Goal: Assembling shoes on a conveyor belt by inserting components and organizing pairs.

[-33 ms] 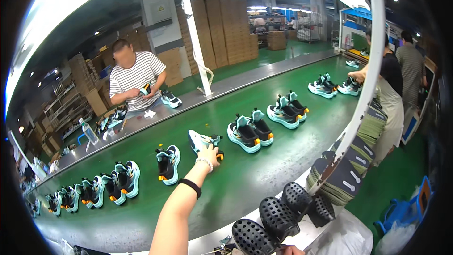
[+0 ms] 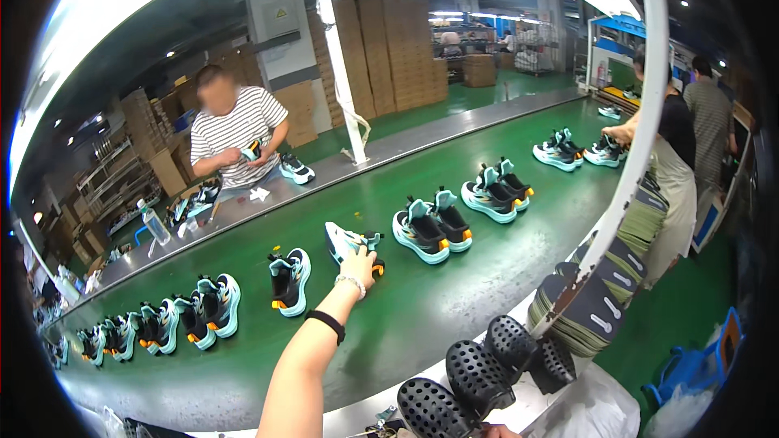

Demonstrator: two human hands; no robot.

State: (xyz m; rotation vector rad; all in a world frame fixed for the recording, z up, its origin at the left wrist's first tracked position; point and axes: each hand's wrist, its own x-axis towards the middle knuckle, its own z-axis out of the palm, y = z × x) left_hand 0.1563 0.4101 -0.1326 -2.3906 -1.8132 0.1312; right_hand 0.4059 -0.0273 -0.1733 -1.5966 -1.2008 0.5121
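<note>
My left hand point(image 2: 355, 266) reaches out over the green conveyor belt point(image 2: 324, 349), its fingers closed around the heel end of a sneaker point(image 2: 344, 237). That sneaker is black and pale blue with orange accents, and it lies tipped on the belt. To its left stands a single upright sneaker point(image 2: 290, 284); a pair of sneakers point(image 2: 431, 225) is on its right. Only a sliver of my right hand point(image 2: 501, 431) shows at the bottom edge, beside a black perforated shoe form point(image 2: 438, 407). Its fingers are mostly hidden.
More sneakers point(image 2: 207, 310) line the belt on both sides. A co-worker in a striped shirt point(image 2: 243, 126) handles a shoe across the belt. Near me are more black perforated forms point(image 2: 479, 373), a white post point(image 2: 625, 186) and stacked green-grey pieces point(image 2: 584, 304). Other people point(image 2: 677, 138) stand at right.
</note>
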